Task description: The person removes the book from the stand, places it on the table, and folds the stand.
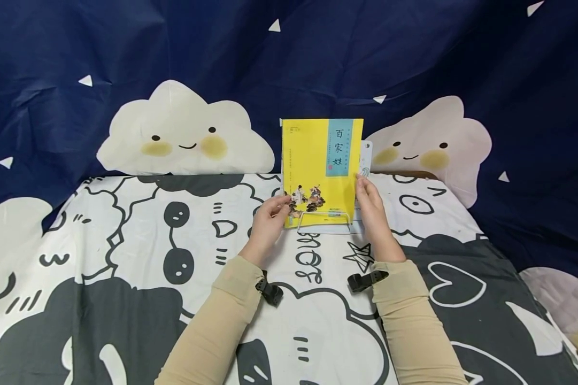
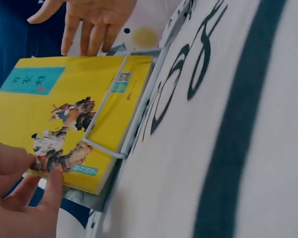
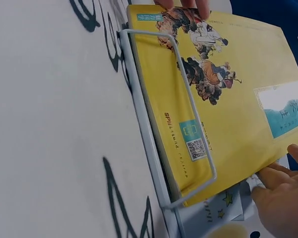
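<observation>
At yellow bk (image 1: 307,160), L hand (image 1: 267,223) & R hand (image 1: 374,211) touch edges w/ loose, half-spread fingers.

The left sleeve (image 1: 207,326) and the right sleeve (image 1: 416,326) are long, plain and beige, lightly creased, with wide cuffs. A black strap (image 1: 270,292) juts from the left cuff, a matching band (image 1: 367,280) from the right.

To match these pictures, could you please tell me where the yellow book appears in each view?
Head: the yellow book stands just right of centre.
Left wrist: left half, around mid-height.
Right wrist: mostly the right half, nearer the top.
Shared landmark: the wire loop across its lower cover.
</observation>
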{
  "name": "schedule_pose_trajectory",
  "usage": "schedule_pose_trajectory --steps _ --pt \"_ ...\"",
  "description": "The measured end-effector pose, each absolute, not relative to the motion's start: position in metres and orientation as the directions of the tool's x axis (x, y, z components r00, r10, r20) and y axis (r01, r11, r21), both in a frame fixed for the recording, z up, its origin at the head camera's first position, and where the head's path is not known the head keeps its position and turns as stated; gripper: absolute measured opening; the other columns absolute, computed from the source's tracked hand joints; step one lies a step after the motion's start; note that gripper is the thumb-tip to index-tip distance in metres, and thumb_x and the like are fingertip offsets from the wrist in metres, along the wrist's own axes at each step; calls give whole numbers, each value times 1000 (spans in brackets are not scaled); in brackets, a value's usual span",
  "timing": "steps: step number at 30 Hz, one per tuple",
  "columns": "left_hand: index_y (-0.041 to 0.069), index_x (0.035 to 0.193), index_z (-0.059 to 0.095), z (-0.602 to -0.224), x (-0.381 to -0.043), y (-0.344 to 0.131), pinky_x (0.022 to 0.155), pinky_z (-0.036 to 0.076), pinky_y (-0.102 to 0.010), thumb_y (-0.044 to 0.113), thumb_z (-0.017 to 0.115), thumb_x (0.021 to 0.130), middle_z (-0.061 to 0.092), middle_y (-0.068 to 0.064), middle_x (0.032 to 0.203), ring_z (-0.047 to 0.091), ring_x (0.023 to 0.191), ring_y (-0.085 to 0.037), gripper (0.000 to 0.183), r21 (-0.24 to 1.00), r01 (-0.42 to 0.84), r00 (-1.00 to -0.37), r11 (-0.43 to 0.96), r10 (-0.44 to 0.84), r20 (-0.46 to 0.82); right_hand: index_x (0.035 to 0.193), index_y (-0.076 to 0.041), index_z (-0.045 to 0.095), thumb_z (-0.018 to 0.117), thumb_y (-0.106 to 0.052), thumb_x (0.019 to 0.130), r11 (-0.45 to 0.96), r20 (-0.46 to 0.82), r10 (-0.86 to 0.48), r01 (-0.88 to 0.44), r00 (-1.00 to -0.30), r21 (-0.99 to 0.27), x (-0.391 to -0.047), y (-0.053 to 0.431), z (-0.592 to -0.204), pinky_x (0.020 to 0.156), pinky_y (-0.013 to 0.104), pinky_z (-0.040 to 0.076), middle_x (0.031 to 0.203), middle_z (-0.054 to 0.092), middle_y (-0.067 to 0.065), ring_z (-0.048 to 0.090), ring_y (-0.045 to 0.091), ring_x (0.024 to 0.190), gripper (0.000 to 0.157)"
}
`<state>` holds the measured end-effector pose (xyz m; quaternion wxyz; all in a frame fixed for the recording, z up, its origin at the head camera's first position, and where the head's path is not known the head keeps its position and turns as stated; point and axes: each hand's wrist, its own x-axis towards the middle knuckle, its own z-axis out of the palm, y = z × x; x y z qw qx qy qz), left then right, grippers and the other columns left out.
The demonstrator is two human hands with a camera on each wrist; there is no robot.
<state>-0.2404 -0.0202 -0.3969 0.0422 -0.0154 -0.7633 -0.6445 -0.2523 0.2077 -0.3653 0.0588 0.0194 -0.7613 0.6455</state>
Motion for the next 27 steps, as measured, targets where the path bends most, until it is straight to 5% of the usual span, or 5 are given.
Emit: schedule_pose_trajectory --steps 18,27 --pt "8 108 76 -392 -243 -35 73 56 -21 2 65 94 72 -9 114 69 90 -21 19 953 228 -941 200 -205 269 157 -4 19 38 -42 106 -26 185 -46 -184 -982 -983 -249 197 -361 124 38 21 165 17 13 20 24 153 67" --pt "5 118 58 -389 -245 -41 71 60 -25 8 69 93 69 -13 109 68 84 -22 27 952 286 -928 111 -217 304 158 -4 16 39 -39 106 -68 199 -38 -196 -979 -978 -245 191 -354 124 37 20 164 18 16 20 24 153 67"
